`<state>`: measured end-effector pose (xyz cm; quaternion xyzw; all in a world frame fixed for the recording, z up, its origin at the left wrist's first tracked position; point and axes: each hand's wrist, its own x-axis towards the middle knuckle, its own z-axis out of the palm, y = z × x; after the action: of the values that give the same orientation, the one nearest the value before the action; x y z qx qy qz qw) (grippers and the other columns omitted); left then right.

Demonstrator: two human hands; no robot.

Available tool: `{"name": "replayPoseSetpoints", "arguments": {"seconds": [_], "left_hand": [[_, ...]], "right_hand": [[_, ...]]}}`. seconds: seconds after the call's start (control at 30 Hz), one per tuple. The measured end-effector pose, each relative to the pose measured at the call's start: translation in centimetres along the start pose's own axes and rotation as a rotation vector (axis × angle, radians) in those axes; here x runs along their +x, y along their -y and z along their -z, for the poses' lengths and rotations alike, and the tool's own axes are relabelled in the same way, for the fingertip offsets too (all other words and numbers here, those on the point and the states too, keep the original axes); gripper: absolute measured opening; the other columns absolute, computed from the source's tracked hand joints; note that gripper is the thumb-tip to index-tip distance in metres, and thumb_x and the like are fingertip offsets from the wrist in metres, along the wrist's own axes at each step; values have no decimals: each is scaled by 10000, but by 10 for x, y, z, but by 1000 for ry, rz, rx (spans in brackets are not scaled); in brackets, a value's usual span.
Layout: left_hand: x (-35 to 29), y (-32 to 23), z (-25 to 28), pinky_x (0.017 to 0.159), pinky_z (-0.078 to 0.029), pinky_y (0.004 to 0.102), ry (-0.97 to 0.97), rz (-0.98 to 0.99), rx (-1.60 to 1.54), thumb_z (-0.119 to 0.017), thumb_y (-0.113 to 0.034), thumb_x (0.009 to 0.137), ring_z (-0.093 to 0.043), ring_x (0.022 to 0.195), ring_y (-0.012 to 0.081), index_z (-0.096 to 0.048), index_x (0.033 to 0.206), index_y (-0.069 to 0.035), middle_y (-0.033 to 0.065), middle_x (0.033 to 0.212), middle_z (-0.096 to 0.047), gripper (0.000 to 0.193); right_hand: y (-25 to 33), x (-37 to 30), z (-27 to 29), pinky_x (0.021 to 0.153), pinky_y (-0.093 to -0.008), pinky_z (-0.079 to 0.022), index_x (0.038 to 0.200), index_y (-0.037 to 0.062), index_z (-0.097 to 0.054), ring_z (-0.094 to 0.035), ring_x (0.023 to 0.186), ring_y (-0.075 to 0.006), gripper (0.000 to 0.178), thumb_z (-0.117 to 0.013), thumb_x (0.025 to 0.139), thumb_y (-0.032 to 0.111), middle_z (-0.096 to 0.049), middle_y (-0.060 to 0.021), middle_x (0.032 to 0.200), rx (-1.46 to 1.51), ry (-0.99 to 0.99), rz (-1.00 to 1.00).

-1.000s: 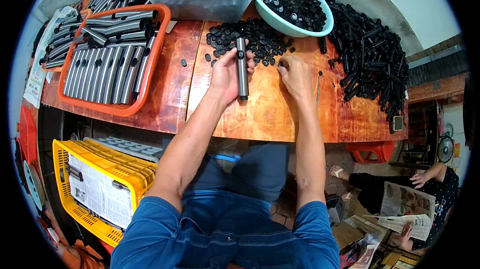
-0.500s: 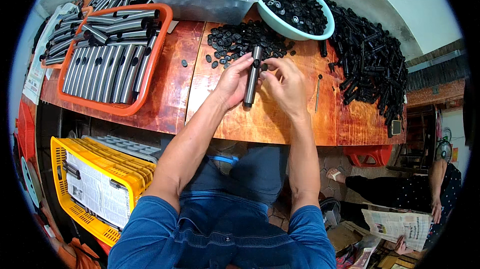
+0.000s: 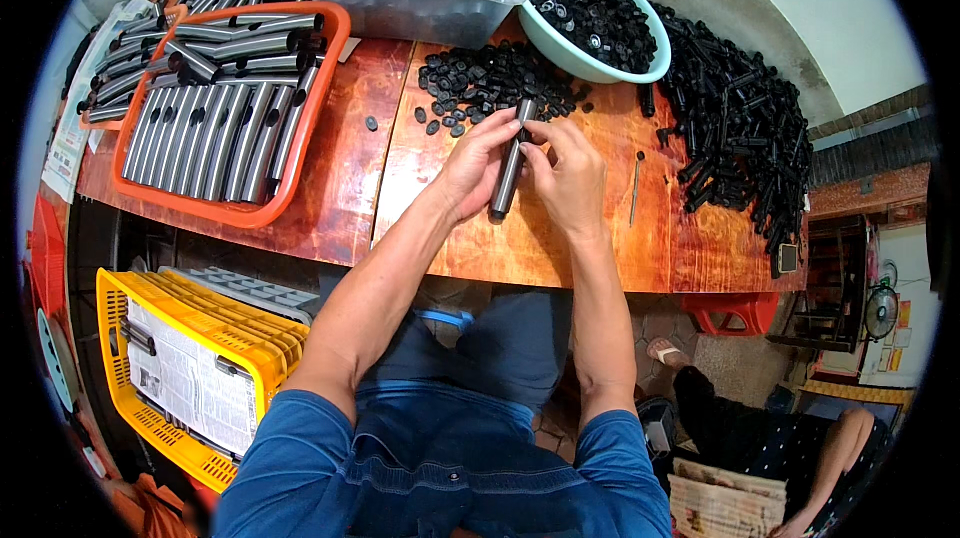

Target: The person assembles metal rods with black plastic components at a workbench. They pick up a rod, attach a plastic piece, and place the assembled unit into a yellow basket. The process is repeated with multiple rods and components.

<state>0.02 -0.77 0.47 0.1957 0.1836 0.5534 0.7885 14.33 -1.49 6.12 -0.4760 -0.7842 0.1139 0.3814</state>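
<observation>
A dark grey metal tube (image 3: 507,183) is tilted over the table, and my left hand (image 3: 472,168) is closed around its left side. My right hand (image 3: 572,170) meets the tube's upper half from the right, thumb and forefinger pinched together on a small black oval plug (image 3: 525,136). The fingertips hide most of that plug where it touches the tube's side hole. Just beyond the tube's far end lies a loose pile of similar black oval plugs (image 3: 470,83).
An orange basket (image 3: 335,88) of metal tubes stands left. Behind are a clear bin (image 3: 420,13) and a pale green basin (image 3: 660,63) of black parts. Black pieces (image 3: 730,128) are heaped right, near a thin metal rod (image 3: 635,188). A person (image 3: 830,458) holds newspaper at lower right.
My right hand has brought the plug from beside the tube onto its side. The left hand keeps its hold. The other person's newspaper has moved down and left in view.
</observation>
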Motion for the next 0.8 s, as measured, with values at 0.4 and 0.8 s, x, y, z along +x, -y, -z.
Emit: {"name": "replayPoseSetpoints", "arguments": {"seconds": [0.4,0.8], "left_hand": [[0,0,-3,808,-563,286,-20,-30,74,-615,-191,1013,-642,937,126,-601,1219,-43,55,1064,-650,254],[1,2,9,683,-558,301,-17,73,52,-513,-203,1039,-651,747,151,-603,1216,-18,46,908,-661,272]], "right_hand": [[-2,-4,-10,596,-327,-515,1033,33,-713,-653,673,-212,237,-767,803,47,-681,-102,907,137,-49,-73],[-34,-24,-34,596,-251,-489,1066,3,-711,-593,677,-82,176,-709,892,24,-684,-49,862,447,-277,-226]]}}
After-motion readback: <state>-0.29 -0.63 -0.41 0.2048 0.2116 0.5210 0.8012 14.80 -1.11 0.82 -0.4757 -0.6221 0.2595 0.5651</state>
